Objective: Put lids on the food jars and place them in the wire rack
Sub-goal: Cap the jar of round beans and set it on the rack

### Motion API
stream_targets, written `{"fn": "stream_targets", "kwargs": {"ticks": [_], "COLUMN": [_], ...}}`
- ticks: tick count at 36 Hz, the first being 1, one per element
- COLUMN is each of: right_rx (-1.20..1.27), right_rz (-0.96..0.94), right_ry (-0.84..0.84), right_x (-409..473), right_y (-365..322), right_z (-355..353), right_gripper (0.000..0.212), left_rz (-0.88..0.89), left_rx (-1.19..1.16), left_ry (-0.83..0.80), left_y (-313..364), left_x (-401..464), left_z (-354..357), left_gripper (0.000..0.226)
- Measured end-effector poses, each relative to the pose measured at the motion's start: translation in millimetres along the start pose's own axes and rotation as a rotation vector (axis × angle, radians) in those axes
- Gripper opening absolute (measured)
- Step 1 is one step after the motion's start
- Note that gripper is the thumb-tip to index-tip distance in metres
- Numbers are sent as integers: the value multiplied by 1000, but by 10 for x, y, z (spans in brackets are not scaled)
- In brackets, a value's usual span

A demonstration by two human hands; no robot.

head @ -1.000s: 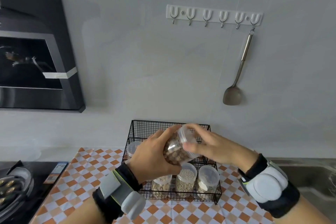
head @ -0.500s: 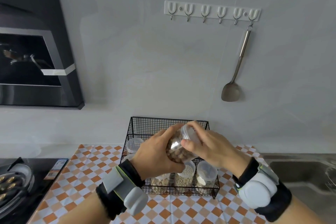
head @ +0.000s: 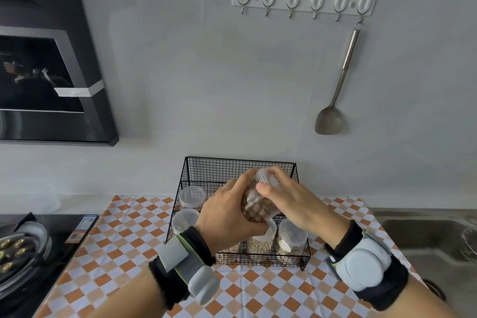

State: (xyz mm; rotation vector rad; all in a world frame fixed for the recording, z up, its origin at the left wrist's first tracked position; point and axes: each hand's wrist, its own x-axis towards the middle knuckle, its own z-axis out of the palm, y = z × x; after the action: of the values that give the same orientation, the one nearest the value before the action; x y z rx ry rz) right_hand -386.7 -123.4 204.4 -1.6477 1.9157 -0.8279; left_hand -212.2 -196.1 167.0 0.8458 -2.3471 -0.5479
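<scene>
Jar: a clear jar of brown food [head: 254,205] is held tilted in the air above the wire rack [head: 240,170].
Grip: left hand [head: 227,217] wraps the body; right hand [head: 291,201] pinches the lid [head: 267,178].
Risk: a crooked lid could pop off and spill food onto the stored jars [head: 260,239] and tabletop [head: 124,237].

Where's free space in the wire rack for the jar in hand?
The wire rack looks bare in its back right part, behind the front-row jars. The front row and the left side, with two lidded jars, are crowded. The checked cloth left of the rack is also bare.
</scene>
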Motion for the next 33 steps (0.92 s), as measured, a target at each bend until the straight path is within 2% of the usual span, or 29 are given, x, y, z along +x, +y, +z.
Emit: {"fn": "stream_targets", "kwargs": {"ticks": [4, 6, 11, 17, 23, 27, 33], "right_rx": [-57, -129, -323, -412, -410, -383, -372], "right_rz": [-14, -13, 14, 127, 169, 185, 177], "right_ry": [105, 161, 252, 289, 283, 276, 242], "right_x": [30, 72, 253, 495, 689, 800, 959], "right_y": [13, 87, 412, 894, 1236, 1399, 1573], "right_z": [-96, -171, -341, -472, -505, -494, -422], "right_gripper": [69, 70, 71, 76, 81, 81, 84], "left_rz": [-49, -91, -152, -271, -368, -408, -423], "left_rx": [-202, -231, 5, 187, 249, 280, 329], "left_ry": [-81, -114, -123, -271, -426, -435, -423], "left_y": [-53, -81, -204, -425, -552, -633, -793], "left_x": [51, 73, 93, -17, -101, -117, -91], "left_z": [104, 160, 339, 646, 824, 939, 1105], "left_gripper": [111, 109, 90, 83, 97, 94, 75]}}
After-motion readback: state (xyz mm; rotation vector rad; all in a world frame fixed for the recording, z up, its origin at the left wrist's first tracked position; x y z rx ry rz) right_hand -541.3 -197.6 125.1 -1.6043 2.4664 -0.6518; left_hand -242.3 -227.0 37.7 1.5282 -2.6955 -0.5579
